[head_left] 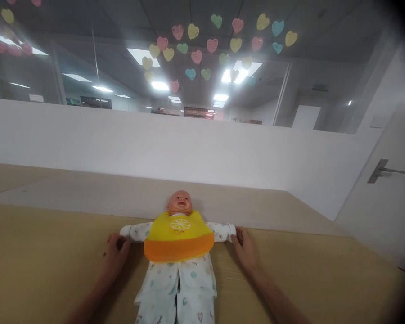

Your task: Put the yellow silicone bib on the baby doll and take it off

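Note:
A baby doll lies on its back on the table, head away from me and arms stretched out sideways. It wears white patterned clothes and a yellow bib with a white citrus slice and an orange lower pocket. At the doll's arm on the left, my left hand is closed with curled fingers at the sleeve cuff. My right hand pinches the opposite sleeve cuff between thumb and fingers. The doll's hands are not visible, and its feet lie beyond the lower edge.
The wooden table has a pale strip along its far side. Behind it stands a low white wall topped with glass, bearing several heart-shaped notes. A door with a metal handle is on the right.

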`<state>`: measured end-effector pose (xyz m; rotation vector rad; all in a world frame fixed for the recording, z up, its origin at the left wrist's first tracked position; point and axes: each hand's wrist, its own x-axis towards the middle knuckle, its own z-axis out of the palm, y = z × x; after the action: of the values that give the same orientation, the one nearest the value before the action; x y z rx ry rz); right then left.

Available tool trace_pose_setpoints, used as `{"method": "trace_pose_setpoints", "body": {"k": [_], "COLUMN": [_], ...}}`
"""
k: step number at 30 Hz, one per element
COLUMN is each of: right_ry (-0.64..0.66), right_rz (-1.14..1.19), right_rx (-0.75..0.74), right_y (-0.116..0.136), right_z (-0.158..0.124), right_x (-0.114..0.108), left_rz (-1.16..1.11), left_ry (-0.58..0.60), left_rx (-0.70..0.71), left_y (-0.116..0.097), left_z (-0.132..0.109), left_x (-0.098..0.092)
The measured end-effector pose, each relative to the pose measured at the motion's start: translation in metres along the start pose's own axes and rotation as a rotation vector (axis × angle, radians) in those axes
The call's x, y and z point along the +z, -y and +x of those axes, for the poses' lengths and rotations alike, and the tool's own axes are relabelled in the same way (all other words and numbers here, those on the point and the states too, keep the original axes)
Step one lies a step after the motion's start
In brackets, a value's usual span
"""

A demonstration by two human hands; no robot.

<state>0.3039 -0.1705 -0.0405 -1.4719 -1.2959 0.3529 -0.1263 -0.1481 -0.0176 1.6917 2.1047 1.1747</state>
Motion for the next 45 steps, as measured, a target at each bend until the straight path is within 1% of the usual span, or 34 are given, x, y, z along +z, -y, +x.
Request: {"method": "trace_pose_setpoints", "body": {"k": [2,3,6,8,11,13,16,18,20,23,27,30,34,36,39,42,45], "right_ry": [-0.042,-0.059,-0.088,-0.099,-0.089,-0.079,-0.056,-0.050,-0.061,-0.074,-0.085,-0.120,-0.229,-0.235,-0.191,-0.127,-0.039], "right_rz": [-0.009,-0.030,-0.142,-0.191,-0.195,-0.170,-0.109,-0.046,0.048,0.177,0.199,0.200,0.199,0.193,0.229,0.282,0.358], "right_rx": [0.076,0.093,0.069,0.053,0.064,0.049,-0.013,-0.034,-0.019,0.030,0.079,0.112,0.131,0.121,0.092,0.077,0.137], "right_y": [-0.003,-0.005,-0.012,-0.015,-0.018,-0.020,-0.025,-0.029,-0.033,-0.032,-0.026,-0.026,-0.031,-0.027,-0.009,0.014,0.027], "right_z": [0.008,0.011,0.017,0.020,0.023,0.024,0.026,0.026,0.027,0.026,0.022,0.021,0.024,0.031,0.050,0.075,0.098], "right_x": [0.003,0.004,0.004,0.004,0.005,0.005,0.006,0.005,0.004,0.003,0.001,0.002,0.006,0.009,0.019,0.036,0.062], "left_rz": [0.026,0.038,0.059,0.069,0.050,0.010,-0.023,-0.021,-0.008,-0.022,-0.048,-0.060,-0.045,-0.018,0.030,-0.041,-0.174], "left_ry": [-0.025,-0.017,0.028,0.050,0.041,0.047,0.022,-0.006,-0.039,-0.065,-0.088,-0.111,-0.129,-0.108,-0.052,0.036,0.144], "left_rx": [-0.071,-0.100,-0.136,-0.150,-0.153,-0.113,-0.074,-0.077,-0.101,-0.144,-0.201,-0.157,-0.045,0.023,0.087,0.028,-0.048], "left_y": [0.000,0.000,-0.002,-0.002,0.002,0.006,0.015,0.020,0.023,0.017,0.005,0.005,0.010,0.004,-0.017,-0.042,-0.060], "left_z": [0.007,0.010,0.017,0.020,0.022,0.024,0.028,0.030,0.031,0.027,0.019,0.015,0.016,0.021,0.037,0.061,0.088], "left_x": [-0.008,-0.012,-0.021,-0.021,-0.014,-0.007,0.001,0.002,0.000,-0.007,-0.014,-0.012,-0.005,-0.003,0.000,0.011,0.032]}}
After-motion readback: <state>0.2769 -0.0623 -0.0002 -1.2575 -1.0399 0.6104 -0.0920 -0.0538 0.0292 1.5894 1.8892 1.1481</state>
